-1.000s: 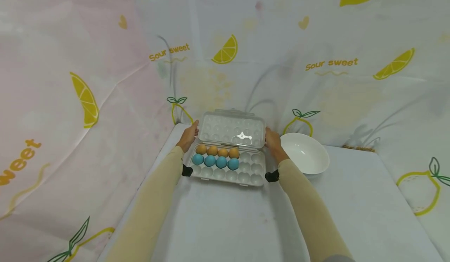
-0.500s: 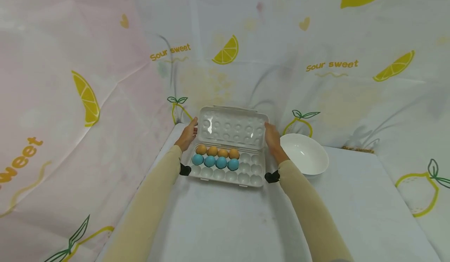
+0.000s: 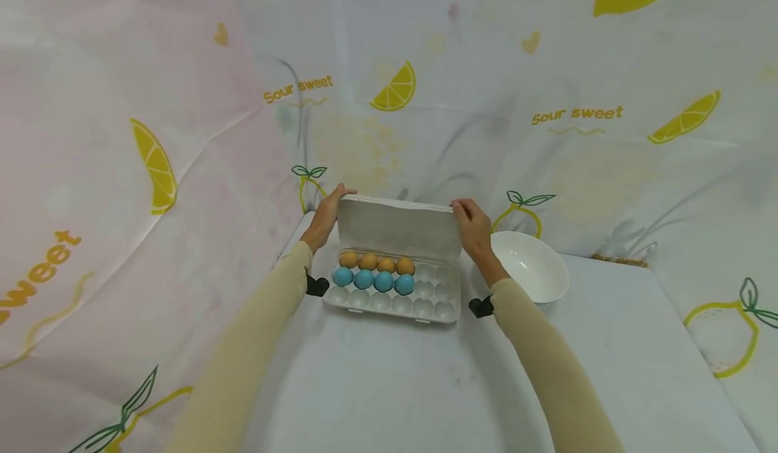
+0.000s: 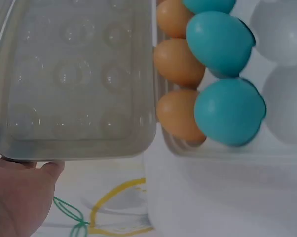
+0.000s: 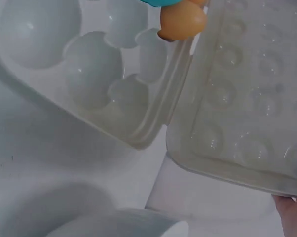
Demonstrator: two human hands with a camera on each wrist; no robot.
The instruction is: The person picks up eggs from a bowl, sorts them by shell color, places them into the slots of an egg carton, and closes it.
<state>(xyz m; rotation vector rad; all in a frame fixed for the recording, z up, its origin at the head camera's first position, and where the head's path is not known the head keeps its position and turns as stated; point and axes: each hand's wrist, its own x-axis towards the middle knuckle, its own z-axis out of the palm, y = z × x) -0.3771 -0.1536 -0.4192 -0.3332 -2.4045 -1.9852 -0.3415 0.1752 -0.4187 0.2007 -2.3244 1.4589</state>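
Note:
A whitish plastic egg box [image 3: 392, 313] stands on the white table with its clear lid [image 3: 398, 227] raised nearly upright. Inside, a row of brown eggs [image 3: 367, 261] lies behind a row of blue eggs [image 3: 383, 281], both towards the left; the front row and right-hand cups hold none. My left hand [image 3: 325, 218] grips the lid's upper left corner, its fingers reaching over the top edge. At the upper right corner my right hand [image 3: 476, 231] holds the lid with curled fingers. The left wrist view has the left hand [image 4: 22, 195] at the lid's edge, partly out of frame.
To the right of the egg box a white bowl [image 3: 530, 265] stands close behind the right forearm. A lemon-patterned cloth [image 3: 425, 136] hangs behind and beside the table [image 3: 389, 385].
The lid has swung up from leaning back to nearly upright, its top edge coming forward. Both hands have moved from its sides up to its top corners. The eggs stay in place.

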